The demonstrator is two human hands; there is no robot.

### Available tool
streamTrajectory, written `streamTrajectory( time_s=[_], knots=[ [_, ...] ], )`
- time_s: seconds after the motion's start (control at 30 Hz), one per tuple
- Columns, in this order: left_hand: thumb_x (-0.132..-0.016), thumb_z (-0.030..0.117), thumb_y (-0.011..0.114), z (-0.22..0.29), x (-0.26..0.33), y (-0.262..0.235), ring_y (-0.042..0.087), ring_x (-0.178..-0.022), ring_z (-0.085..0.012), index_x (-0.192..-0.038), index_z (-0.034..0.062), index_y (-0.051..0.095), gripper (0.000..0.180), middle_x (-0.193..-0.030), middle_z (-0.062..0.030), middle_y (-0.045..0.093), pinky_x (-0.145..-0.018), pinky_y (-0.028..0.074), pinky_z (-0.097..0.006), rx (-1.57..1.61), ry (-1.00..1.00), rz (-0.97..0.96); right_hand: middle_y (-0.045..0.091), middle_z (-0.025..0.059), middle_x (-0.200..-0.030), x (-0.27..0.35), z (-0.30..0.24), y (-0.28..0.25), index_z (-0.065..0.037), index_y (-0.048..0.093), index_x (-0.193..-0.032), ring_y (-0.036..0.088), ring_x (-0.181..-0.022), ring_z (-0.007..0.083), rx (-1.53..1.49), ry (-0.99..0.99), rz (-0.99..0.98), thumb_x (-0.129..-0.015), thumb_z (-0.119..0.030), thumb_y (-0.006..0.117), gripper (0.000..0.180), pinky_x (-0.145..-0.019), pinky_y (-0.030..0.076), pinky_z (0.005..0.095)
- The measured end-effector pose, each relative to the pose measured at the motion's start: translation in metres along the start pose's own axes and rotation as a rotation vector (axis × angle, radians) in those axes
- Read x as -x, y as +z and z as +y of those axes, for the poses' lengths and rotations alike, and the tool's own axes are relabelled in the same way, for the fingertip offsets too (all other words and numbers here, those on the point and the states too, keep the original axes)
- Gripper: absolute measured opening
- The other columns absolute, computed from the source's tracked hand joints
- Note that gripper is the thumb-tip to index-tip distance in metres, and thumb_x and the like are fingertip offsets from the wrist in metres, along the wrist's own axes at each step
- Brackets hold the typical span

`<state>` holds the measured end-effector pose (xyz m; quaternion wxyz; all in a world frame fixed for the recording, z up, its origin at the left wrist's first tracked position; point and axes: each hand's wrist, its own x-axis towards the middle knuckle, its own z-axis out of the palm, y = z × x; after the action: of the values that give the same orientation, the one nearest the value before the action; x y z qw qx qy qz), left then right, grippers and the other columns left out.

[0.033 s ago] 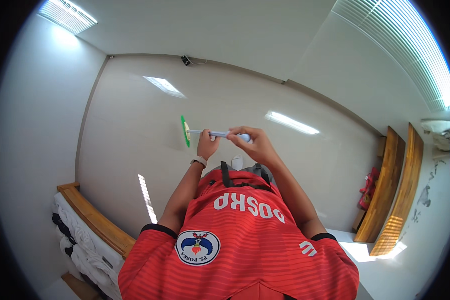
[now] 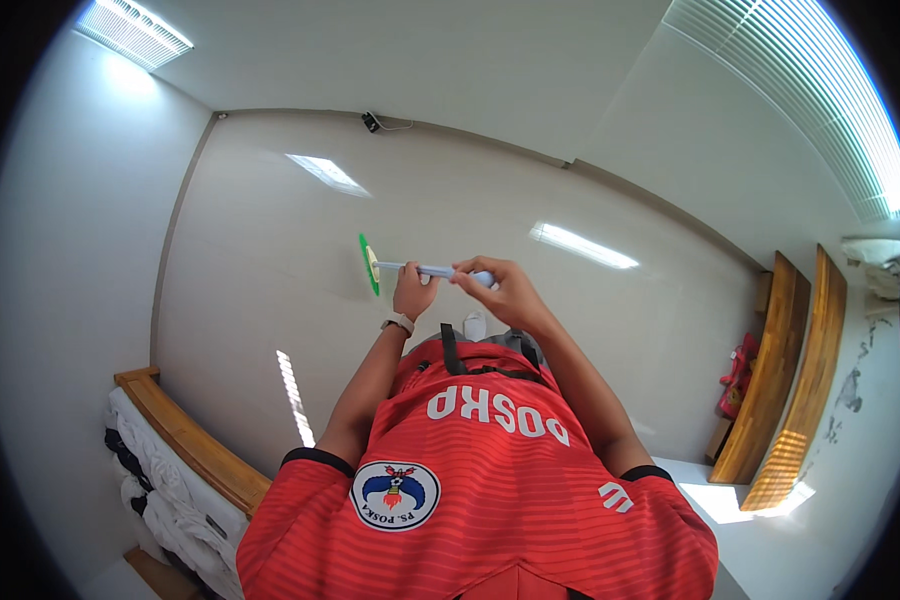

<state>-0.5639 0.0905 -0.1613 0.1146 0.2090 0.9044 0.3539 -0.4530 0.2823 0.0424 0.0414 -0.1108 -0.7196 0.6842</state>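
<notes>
A flat mop with a light blue handle (image 2: 437,271) stretches across in front of me, leaning away to the left. Its green-edged head (image 2: 370,264) with a pale middle rests on the floor to the left of my hands. My left hand (image 2: 414,292), with a light watch strap at its wrist, is closed round the shaft nearer the head. Higher up, close to the handle's end, my right hand (image 2: 507,294) grips the thicker part with bent fingers.
A pale shiny floor (image 2: 270,240) spreads ahead to the walls. On the left stands a wooden-framed bed (image 2: 195,440) with crumpled white cloth. Wooden planks (image 2: 770,370) and a red object (image 2: 736,378) are at the right. A black box (image 2: 371,121) with a cord sits by the far wall.
The mop head has shifted very slightly to the left. My right hand has moved a touch left and up with the handle; my left hand has barely moved.
</notes>
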Motion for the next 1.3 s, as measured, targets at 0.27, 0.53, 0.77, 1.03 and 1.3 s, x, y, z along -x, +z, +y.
streamTrajectory(
  time_s=[0.27, 0.53, 0.77, 1.03, 1.3],
  knots=[
    [-0.081, 0.029, 0.069, -0.031, 0.005, 0.028, 0.058, -0.095, -0.0420, -0.098, -0.0021, 0.055, 0.039, -0.103, -0.0239, 0.059, -0.080, 0.049, -0.046, 0.042, 0.017, -0.320, 0.054, 0.0171, -0.071, -0.007, -0.008, 0.038, 0.004, 0.057, -0.082, 0.051, -0.062, 0.0289, 0.179, -0.104, -0.107, -0.089, -0.014, 0.062, 0.021, -0.061, 0.043, 0.0373],
    [-0.081, 0.012, 0.067, 0.070, 0.014, -0.001, 0.057, -0.107, -0.0298, -0.104, 0.0002, 0.057, 0.028, -0.106, -0.0150, 0.061, -0.091, 0.045, -0.041, 0.578, 0.159, -0.661, 0.059, 0.0210, -0.075, -0.009, 0.004, 0.036, 0.004, 0.056, -0.075, 0.058, -0.070, 0.0395, 0.419, -0.200, -0.167, -0.083, -0.011, 0.062, 0.019, -0.064, 0.046, 0.0445],
    [-0.086, 0.016, 0.066, 0.031, 0.012, 0.044, 0.058, -0.108, -0.0285, -0.117, -0.0005, 0.054, 0.037, -0.105, -0.0164, 0.063, -0.094, 0.044, -0.039, 0.508, 0.485, -0.729, 0.059, 0.0207, -0.070, -0.028, 0.077, 0.031, 0.003, 0.057, -0.069, 0.059, -0.068, 0.0406, 0.611, -0.268, -0.077, -0.075, -0.008, 0.061, 0.014, -0.064, 0.047, 0.0461],
    [-0.091, 0.035, 0.063, 0.063, 0.010, 0.019, 0.061, -0.109, -0.0299, -0.128, -0.0077, 0.045, 0.059, -0.114, -0.0205, 0.063, -0.097, 0.044, -0.035, 0.171, 0.108, -0.885, 0.058, 0.0167, -0.064, -0.030, 0.107, 0.014, 0.002, 0.056, -0.066, 0.056, -0.055, 0.0311, 0.635, -0.165, 0.003, -0.082, -0.014, 0.065, 0.025, -0.055, 0.043, 0.0406],
    [-0.091, 0.034, 0.063, 0.076, 0.007, 0.018, 0.065, -0.095, -0.0198, -0.141, -0.0006, 0.028, 0.070, -0.111, -0.0174, 0.063, -0.085, 0.050, -0.035, 0.440, 0.080, -0.894, 0.049, 0.0018, -0.061, -0.021, -0.046, 0.008, 0.001, 0.056, -0.072, 0.041, -0.058, 0.0065, 0.224, 0.052, 0.063, -0.091, -0.025, 0.065, 0.034, -0.050, 0.034, 0.0263]
  ],
)
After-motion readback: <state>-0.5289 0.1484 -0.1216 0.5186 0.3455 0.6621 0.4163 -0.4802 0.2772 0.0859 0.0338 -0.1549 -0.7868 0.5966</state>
